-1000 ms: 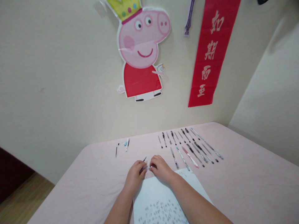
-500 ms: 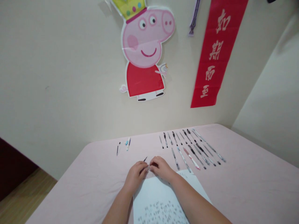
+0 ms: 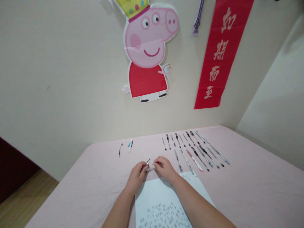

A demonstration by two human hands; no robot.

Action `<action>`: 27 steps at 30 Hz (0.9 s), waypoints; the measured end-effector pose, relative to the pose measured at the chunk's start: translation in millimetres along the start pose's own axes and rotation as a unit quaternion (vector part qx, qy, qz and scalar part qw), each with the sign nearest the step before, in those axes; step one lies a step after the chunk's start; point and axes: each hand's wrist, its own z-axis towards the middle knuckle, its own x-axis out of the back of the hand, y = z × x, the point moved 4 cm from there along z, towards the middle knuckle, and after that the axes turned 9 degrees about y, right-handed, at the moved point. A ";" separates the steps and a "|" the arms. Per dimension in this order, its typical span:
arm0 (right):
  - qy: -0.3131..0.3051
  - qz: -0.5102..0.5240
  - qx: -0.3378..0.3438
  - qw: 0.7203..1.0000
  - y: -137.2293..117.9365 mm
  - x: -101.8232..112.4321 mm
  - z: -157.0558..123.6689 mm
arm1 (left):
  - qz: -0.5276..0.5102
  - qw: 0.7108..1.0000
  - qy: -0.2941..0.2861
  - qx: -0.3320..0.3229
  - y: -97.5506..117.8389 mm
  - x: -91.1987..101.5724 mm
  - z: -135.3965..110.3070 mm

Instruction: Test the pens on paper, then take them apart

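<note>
My left hand, fingers closed, pinches a slim pen piece with a dark, shiny tip that points up and away. A pale, see-through tube runs from the left fingertips toward my right hand. The right thumb and fingers are pinched together near the tube's right end; whether they grip it is too small to tell. Under both forearms lies a white sheet of paper covered in handwriting. Its far edge is close to my wrists.
Several pens lie in two rows to the right. At the far left are a thin dark refill, a small black cap, a blue piece and a white-and-blue pen. A wall stands behind the pink-covered surface.
My hands have drawn slightly apart, and the pale tube now shows between them. More of the shiny tip sticks out above the left fingers.
</note>
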 end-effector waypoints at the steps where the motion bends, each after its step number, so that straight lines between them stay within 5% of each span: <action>1: -0.001 -0.011 0.021 1.000 -2.3 -0.2 -0.4 | -0.020 1.000 -0.003 0.009 -1.2 -0.8 0.1; 9: -0.059 -0.057 0.086 0.993 -15.8 -7.7 -9.7 | -0.123 0.991 -0.002 0.060 -3.0 -3.5 -0.5; 18: -0.065 -0.082 0.077 0.991 -13.4 -8.8 -9.8 | -0.012 0.993 0.114 0.020 -9.2 11.0 4.9; 27: -0.052 -0.090 0.064 0.993 -14.0 -7.8 -9.4 | 0.124 0.992 0.026 -0.026 -3.4 0.5 1.5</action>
